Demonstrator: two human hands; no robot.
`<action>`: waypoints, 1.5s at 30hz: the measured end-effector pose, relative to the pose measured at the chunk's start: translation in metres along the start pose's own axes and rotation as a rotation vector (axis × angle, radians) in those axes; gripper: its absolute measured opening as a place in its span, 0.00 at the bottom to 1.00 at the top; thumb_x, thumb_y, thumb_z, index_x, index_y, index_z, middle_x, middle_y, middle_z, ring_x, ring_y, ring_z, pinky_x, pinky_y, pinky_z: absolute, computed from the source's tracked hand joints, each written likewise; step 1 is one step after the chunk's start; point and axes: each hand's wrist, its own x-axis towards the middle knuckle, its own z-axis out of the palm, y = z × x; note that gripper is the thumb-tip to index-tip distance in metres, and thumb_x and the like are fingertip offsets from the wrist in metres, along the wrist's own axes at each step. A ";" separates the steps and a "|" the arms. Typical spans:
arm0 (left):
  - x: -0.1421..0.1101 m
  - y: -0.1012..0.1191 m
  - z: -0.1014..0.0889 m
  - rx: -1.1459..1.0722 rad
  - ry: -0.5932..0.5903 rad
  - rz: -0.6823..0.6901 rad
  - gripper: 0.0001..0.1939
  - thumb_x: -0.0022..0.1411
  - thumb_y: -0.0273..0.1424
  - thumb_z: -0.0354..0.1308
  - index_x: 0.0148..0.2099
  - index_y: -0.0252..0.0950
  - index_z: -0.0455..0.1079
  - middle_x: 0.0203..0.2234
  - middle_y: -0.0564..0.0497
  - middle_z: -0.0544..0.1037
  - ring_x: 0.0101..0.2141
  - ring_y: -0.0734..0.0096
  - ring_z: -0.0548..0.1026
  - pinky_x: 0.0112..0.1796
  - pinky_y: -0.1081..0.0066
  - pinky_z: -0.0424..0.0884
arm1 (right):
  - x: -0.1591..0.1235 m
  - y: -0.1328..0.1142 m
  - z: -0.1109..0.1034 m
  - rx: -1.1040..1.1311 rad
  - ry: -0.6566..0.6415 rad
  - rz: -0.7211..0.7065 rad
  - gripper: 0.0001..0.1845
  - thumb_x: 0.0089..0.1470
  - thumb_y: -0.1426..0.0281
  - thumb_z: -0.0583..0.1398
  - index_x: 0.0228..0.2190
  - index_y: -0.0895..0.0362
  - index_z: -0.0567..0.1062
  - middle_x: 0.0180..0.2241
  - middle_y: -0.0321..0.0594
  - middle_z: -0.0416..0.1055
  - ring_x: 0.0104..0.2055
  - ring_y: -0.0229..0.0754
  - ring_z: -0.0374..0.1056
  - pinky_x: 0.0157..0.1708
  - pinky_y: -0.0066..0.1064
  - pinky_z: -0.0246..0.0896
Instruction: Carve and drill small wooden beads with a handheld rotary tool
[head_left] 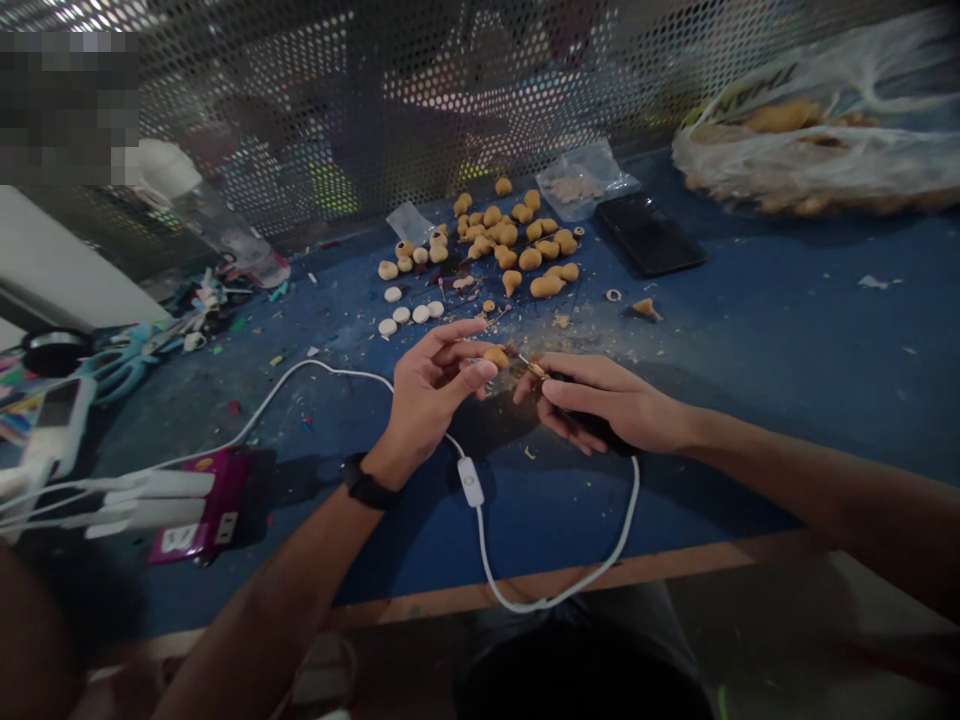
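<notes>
Between the fingertips of my left hand point(439, 385) is a small tan gourd point(496, 357). My right hand point(592, 400) grips a pen-like corded tool point(534, 368), with a slim metal tip and a dark handle mostly hidden in the palm. The tip points at the gourd from the right, close to its dark end; I cannot tell whether they touch. From the tool a white cable point(626, 520) loops past the table edge to an inline switch point(470, 482) and on to the left. Beyond my hands lie several whole small gourds point(530, 259) and several cut ones point(388, 270).
White round pieces point(401, 315), shavings and a gourd scrap point(646, 309) lie on the blue table. A black phone point(651, 232), small clear bags point(581, 180) and a large plastic bag point(817, 150) sit behind. Left are blue scissors point(124, 362), a clear bottle point(240, 235) and a magenta box point(236, 490) with white plugs.
</notes>
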 end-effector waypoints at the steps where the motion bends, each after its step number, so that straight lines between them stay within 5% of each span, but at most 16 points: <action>1: 0.000 0.000 0.000 0.000 -0.001 -0.003 0.25 0.54 0.39 0.78 0.52 0.39 0.78 0.35 0.52 0.86 0.23 0.80 0.76 0.25 0.77 0.76 | 0.000 0.000 0.000 0.004 0.001 0.001 0.15 0.73 0.58 0.55 0.46 0.57 0.71 0.26 0.28 0.68 0.16 0.29 0.60 0.15 0.22 0.59; 34: 0.001 -0.001 -0.002 0.039 0.042 -0.007 0.24 0.53 0.39 0.79 0.50 0.40 0.79 0.31 0.53 0.84 0.28 0.77 0.78 0.29 0.76 0.76 | 0.001 -0.002 0.002 -0.043 -0.012 0.019 0.14 0.73 0.59 0.55 0.45 0.58 0.72 0.26 0.28 0.68 0.15 0.28 0.60 0.16 0.20 0.59; 45: 0.000 0.001 0.000 0.022 0.070 -0.002 0.22 0.53 0.40 0.78 0.48 0.40 0.81 0.33 0.52 0.84 0.27 0.78 0.77 0.31 0.75 0.79 | 0.001 0.001 0.000 -0.040 0.114 -0.057 0.15 0.74 0.59 0.54 0.46 0.57 0.72 0.25 0.28 0.67 0.15 0.28 0.59 0.15 0.22 0.58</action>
